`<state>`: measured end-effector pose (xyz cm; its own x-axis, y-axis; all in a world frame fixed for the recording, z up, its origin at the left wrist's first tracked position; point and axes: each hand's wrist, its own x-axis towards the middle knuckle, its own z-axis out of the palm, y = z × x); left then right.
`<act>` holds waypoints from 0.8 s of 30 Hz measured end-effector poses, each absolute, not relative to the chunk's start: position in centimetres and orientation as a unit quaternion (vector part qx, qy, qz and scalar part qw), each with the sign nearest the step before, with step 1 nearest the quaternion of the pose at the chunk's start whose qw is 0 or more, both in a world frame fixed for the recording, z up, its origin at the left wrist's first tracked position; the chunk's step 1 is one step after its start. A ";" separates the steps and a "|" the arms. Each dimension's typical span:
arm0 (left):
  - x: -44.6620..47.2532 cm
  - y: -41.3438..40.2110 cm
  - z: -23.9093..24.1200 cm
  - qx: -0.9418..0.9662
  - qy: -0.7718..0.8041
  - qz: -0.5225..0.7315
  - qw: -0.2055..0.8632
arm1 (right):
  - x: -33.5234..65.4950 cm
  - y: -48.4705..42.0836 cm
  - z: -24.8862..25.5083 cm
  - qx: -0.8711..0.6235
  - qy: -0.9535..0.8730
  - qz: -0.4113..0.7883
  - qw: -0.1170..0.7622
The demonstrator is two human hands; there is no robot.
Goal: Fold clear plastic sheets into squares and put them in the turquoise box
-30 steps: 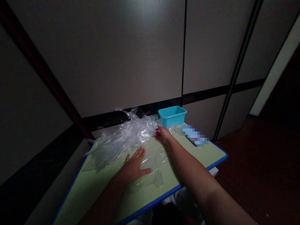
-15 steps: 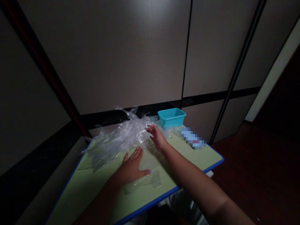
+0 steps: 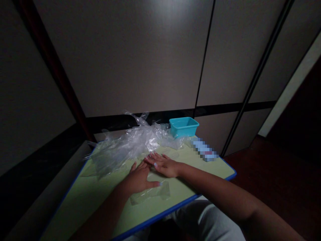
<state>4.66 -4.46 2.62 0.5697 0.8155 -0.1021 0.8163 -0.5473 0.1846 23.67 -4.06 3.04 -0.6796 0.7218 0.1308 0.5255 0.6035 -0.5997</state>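
Both hands flat, fingers spread, gripping nothing: left hand (image 3: 139, 177) pins clear plastic bag (image 3: 153, 193) to green bench (image 3: 100, 197), right hand (image 3: 164, 165) touching alongside. Looks like smoothing step. Next calls for even outward press. Crumpled bag pile (image 3: 130, 145) behind.

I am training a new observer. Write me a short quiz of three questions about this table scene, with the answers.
1. Where does the turquoise tub stand on the table? A: at the near edge. B: at the far edge, by the wall. C: on the floor.
2. True or false: the right hand grips the tub.
3. Fill in: the crumpled plastic pile lies to the ___ of the tub.
Key: 1 B. 2 false; it lies open beside the left hand. 3 left.
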 end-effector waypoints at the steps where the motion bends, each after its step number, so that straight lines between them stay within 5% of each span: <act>1: 4.7 -4.4 2.6 0.878 0.467 -0.008 0.105 | 24.1 -4.0 3.1 -0.367 -0.877 0.259 0.172; 15: 4.6 -4.4 3.0 0.876 0.469 -0.052 0.095 | 30.8 -3.8 3.0 -0.568 -0.805 0.096 0.140; 24: 4.5 -4.2 2.4 0.877 0.472 -0.041 0.078 | 25.2 -9.6 3.3 -0.447 -0.864 0.167 0.162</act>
<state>4.46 -4.22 2.37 0.5502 0.8221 -0.1463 0.8351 -0.5415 0.0972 25.20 -9.62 3.34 -0.5476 0.8266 0.1300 0.7182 0.5441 -0.4338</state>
